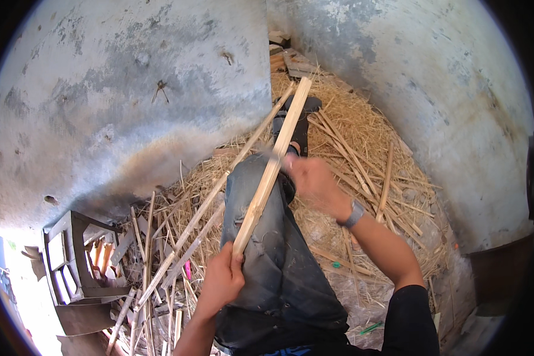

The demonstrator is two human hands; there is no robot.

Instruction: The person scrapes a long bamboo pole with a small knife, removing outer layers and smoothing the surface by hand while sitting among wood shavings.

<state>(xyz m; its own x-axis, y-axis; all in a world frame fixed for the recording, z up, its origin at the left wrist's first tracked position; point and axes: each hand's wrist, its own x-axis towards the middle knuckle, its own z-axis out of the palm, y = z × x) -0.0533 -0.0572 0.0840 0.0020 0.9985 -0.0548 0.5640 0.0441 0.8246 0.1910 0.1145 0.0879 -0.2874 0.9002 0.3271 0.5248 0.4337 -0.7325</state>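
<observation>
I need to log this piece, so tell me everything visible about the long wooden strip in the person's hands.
The wooden strip is a long, thin, pale slat of raw-looking wood, flat-faced and straight. It lies slanted over the person's jeans-clad leg, far end pointing up toward the straw. The left hand closes around its near end; the blurred right hand meets it at mid-length.

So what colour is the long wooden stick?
Pale yellowish tan, the long wooden stick, best seen in the head view.

Stained, peeling grey plaster walls [130, 89] closing in left and right, meeting at a far corner, straw [362, 136] covering the floor, cut strips scattered over it, a dark wooden crate [71, 261] sitting near left, bright daylight pouring in at the near left edge
</observation>
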